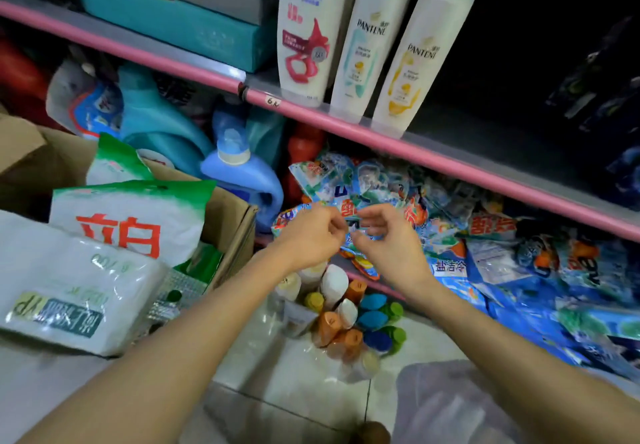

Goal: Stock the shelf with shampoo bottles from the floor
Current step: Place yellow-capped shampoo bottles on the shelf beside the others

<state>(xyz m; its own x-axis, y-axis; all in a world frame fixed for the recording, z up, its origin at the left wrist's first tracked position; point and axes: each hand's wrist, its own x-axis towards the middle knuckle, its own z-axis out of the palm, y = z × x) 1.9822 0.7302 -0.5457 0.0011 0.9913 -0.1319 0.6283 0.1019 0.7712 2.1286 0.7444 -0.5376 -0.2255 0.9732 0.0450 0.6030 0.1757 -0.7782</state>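
Step in hand, as judged: between placements, reaching down for the next bottle. Left hand (311, 235) and right hand (391, 239) raised close together above the floor stock, fingers loosely curled, nothing visibly gripped. Three shampoo bottles (360, 45) standing upright at the shelf (450, 163) edge: one Head & Shoulders, two Pantene. Cluster of bottles on the floor (346, 315) directly below the hands, roughly fifteen caps showing; exact count not possible. Next move calls for lowering to one cap and lifting clear of neighbours.
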